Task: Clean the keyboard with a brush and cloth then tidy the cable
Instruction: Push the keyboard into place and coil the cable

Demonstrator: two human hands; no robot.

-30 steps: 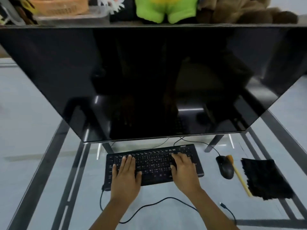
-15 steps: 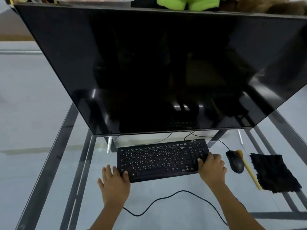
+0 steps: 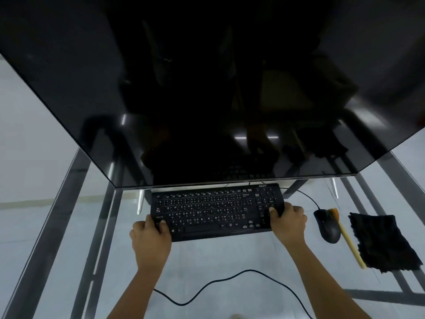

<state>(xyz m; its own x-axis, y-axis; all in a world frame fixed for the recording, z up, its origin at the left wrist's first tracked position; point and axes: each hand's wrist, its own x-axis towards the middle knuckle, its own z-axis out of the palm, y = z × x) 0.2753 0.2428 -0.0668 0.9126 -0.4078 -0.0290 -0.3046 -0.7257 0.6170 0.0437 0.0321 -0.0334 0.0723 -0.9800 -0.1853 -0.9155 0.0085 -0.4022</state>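
Both hands are closed on the keyboard [image 3: 216, 212], the left hand [image 3: 150, 236] at its near-left corner, the right hand [image 3: 288, 221] at its right end. The brush [image 3: 347, 238] lies on the glass tabletop [image 3: 230, 256] beyond the mouse [image 3: 327, 225], handle toward the person, cloth [image 3: 383, 242] alongside; the right hand is nearer.

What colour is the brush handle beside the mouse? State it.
Pale yellow brush handle, seen in the head view, lying between the mouse and black cloth.

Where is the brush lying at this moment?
In the head view the brush lies on the glass table at the right, between the mouse and the black cloth, untouched by either hand.
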